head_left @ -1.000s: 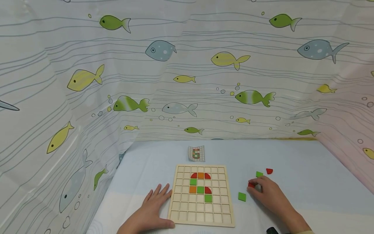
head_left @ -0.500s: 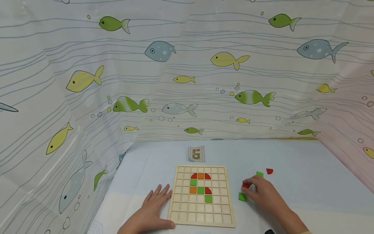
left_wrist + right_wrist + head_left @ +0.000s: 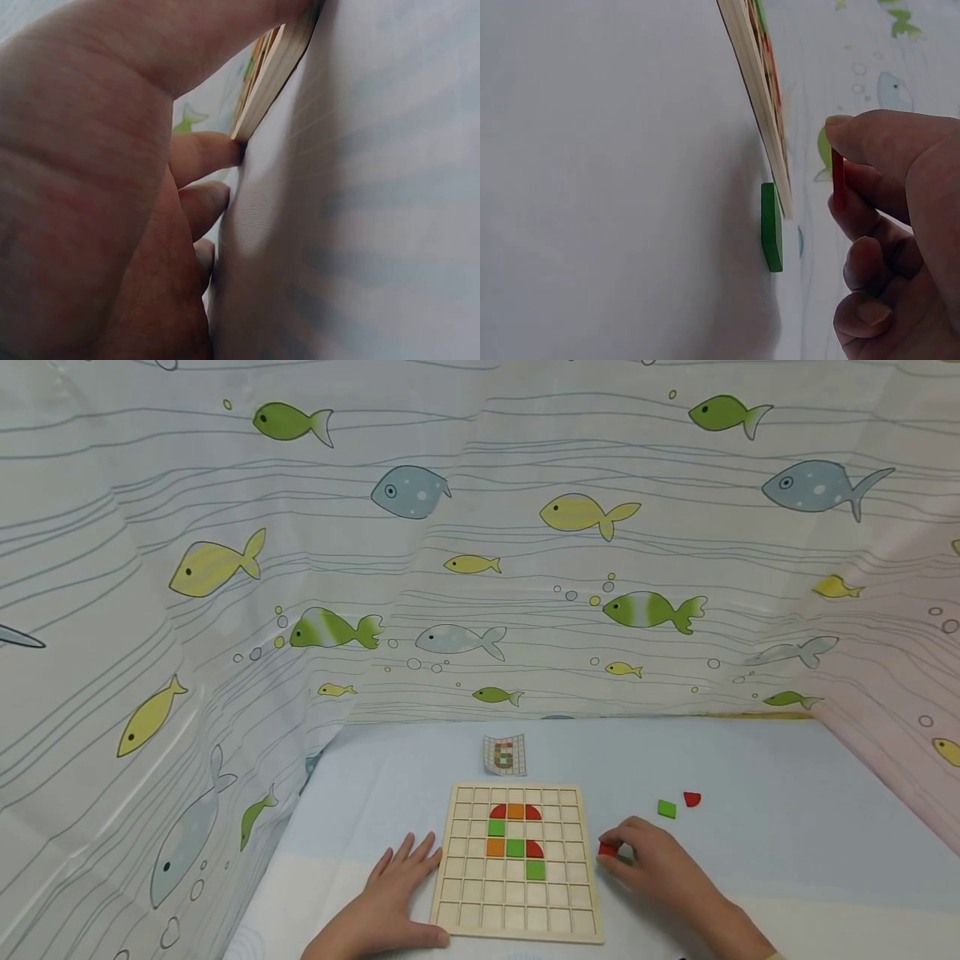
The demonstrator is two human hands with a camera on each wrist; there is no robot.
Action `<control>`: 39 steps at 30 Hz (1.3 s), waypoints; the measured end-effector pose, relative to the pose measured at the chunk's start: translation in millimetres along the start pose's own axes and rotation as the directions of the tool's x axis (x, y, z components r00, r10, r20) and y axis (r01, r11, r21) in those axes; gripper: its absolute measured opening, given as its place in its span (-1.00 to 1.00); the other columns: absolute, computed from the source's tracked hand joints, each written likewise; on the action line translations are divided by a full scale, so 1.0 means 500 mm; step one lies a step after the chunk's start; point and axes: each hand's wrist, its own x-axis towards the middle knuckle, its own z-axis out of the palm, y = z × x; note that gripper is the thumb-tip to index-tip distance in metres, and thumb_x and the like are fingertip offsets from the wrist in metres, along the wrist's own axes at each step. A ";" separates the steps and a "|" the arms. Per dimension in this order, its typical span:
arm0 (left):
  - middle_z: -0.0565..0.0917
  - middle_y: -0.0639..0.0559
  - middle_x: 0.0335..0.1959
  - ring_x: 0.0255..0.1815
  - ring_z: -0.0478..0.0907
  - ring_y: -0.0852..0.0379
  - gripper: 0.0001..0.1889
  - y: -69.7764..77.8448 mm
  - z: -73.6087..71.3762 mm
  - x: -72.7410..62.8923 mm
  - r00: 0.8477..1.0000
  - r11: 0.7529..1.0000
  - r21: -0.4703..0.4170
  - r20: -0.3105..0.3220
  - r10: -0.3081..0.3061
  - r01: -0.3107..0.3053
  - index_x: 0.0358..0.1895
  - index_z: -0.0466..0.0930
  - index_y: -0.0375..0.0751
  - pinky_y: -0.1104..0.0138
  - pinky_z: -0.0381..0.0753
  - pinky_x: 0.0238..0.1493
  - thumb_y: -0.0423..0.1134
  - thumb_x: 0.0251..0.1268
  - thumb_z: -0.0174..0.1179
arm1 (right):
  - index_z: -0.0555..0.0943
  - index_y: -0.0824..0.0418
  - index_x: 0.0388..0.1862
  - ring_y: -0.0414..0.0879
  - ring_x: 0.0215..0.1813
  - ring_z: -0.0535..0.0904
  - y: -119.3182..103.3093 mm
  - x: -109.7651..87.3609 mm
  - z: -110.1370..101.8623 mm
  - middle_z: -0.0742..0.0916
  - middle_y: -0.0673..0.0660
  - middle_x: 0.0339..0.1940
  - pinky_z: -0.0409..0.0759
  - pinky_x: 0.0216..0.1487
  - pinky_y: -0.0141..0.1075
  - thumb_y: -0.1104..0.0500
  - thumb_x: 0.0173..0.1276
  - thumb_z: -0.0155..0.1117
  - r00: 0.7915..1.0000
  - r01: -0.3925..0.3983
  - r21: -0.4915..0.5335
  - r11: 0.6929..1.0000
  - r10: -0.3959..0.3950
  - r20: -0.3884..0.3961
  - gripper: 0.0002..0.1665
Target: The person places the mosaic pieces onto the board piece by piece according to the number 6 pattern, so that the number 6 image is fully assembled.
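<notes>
A wooden grid board (image 3: 465,914) lies on the table, with red, orange and green tiles set in its upper and middle squares. Flat on the table, fingers spread, my left hand (image 3: 393,893) rests against the board's left edge. In the left wrist view its thumb and a fingertip meet the board's side (image 3: 274,82). Just right of the board, my right hand (image 3: 656,864) pinches a red tile (image 3: 838,178) between thumb and fingers, raised over the table. Under that hand a green square tile (image 3: 771,227) lies on the table, mostly covered in the head view.
A small picture card (image 3: 505,754) showing a coloured tile pattern lies behind the board. To the right are a loose green tile (image 3: 667,809) and a red rounded tile (image 3: 692,798). A fish-printed curtain (image 3: 525,610) hangs around the table's back and sides.
My right hand has carried the red tile left toward the board, passing over the nearer green tile. The farther green tile now shows fully. My left hand has stayed put.
</notes>
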 end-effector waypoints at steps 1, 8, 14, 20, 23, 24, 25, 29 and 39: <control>0.07 -0.10 0.58 0.58 -0.22 -0.27 0.19 0.000 0.000 0.000 1.000 1.000 0.001 0.001 -0.002 0.002 0.50 0.26 -0.17 -0.30 -0.22 0.41 0.52 -0.19 0.33 | 0.73 0.00 -0.15 -0.33 -0.22 0.53 -0.004 0.001 0.002 0.59 -0.28 -0.29 0.61 -0.17 -0.37 0.06 0.17 0.53 1.000 -0.001 -0.005 1.000 0.001 0.012 -0.74; 0.07 -0.13 0.58 0.57 -0.21 -0.28 0.19 0.005 -0.002 -0.003 1.000 1.000 0.007 -0.003 0.002 -0.002 0.49 0.27 -0.18 -0.29 -0.21 0.41 0.52 -0.20 0.34 | 0.74 -0.03 -0.16 -0.31 -0.22 0.49 -0.028 0.004 0.016 0.60 -0.28 -0.24 0.59 -0.16 -0.36 0.01 0.21 0.50 0.996 0.055 0.003 0.998 -0.055 0.072 -0.77; 0.07 -0.12 0.58 0.57 -0.19 -0.27 0.20 0.005 0.001 -0.002 1.000 1.000 0.026 -0.012 0.004 -0.003 0.49 0.28 -0.17 -0.29 -0.18 0.41 0.54 -0.21 0.32 | 0.74 -0.05 -0.16 -0.32 -0.19 0.51 -0.047 0.007 0.029 0.59 -0.30 -0.23 0.61 -0.10 -0.32 -0.02 0.24 0.47 0.990 0.101 0.013 0.995 -0.102 0.101 -0.79; 0.06 -0.11 0.58 0.58 -0.20 -0.26 0.21 0.001 0.001 0.001 1.000 1.000 0.027 -0.003 -0.007 0.007 0.50 0.27 -0.15 -0.29 -0.20 0.41 0.55 -0.22 0.31 | 0.73 -0.07 -0.15 -0.30 -0.17 0.51 -0.066 0.011 0.038 0.59 -0.29 -0.20 0.61 -0.08 -0.29 -0.06 0.28 0.43 0.982 0.118 0.034 0.992 -0.122 0.142 -0.80; 0.06 -0.10 0.58 0.58 -0.21 -0.26 0.21 0.001 0.001 0.003 1.000 1.000 0.027 0.000 -0.012 0.012 0.50 0.26 -0.15 -0.29 -0.21 0.42 0.55 -0.22 0.32 | 0.73 -0.05 -0.15 -0.31 -0.19 0.49 -0.072 0.016 0.044 0.59 -0.29 -0.21 0.60 -0.11 -0.33 -0.03 0.27 0.43 0.976 0.146 0.038 0.989 -0.150 0.158 -0.80; 0.06 -0.10 0.58 0.58 -0.21 -0.26 0.20 0.001 0.000 0.003 1.000 1.000 0.028 0.001 -0.013 0.013 0.50 0.27 -0.15 -0.29 -0.21 0.42 0.55 -0.22 0.32 | 0.73 -0.05 -0.15 -0.32 -0.20 0.49 -0.073 0.017 0.047 0.59 -0.28 -0.21 0.59 -0.13 -0.34 -0.02 0.27 0.43 0.974 0.155 0.042 0.987 -0.160 0.163 -0.81; 0.06 -0.10 0.58 0.58 -0.21 -0.26 0.20 0.001 0.000 0.003 1.000 1.000 0.027 0.000 -0.012 0.012 0.50 0.27 -0.15 -0.29 -0.21 0.41 0.54 -0.22 0.32 | 0.73 -0.03 -0.15 -0.32 -0.21 0.48 -0.074 0.018 0.049 0.59 -0.28 -0.21 0.59 -0.13 -0.34 -0.02 0.28 0.43 0.971 0.166 0.045 0.985 -0.171 0.165 -0.80; 0.06 -0.11 0.58 0.58 -0.21 -0.26 0.20 0.003 -0.001 0.002 1.000 1.000 0.017 0.002 -0.012 0.012 0.50 0.27 -0.16 -0.30 -0.21 0.41 0.53 -0.21 0.33 | 0.74 0.00 -0.13 -0.34 -0.22 0.48 -0.082 0.021 0.057 0.60 -0.27 -0.21 0.59 -0.14 -0.34 -0.06 0.29 0.42 0.961 0.184 0.058 0.981 -0.192 0.199 -0.75; 0.07 -0.11 0.58 0.58 -0.21 -0.27 0.20 0.004 -0.002 -0.002 1.000 1.000 -0.014 -0.003 -0.007 0.007 0.49 0.27 -0.18 -0.31 -0.22 0.41 0.51 -0.21 0.35 | 0.74 -0.01 -0.14 -0.36 -0.20 0.46 -0.112 0.025 0.073 0.58 -0.32 -0.26 0.59 -0.13 -0.38 -0.08 0.31 0.40 0.942 0.234 0.045 0.971 -0.238 0.236 -0.76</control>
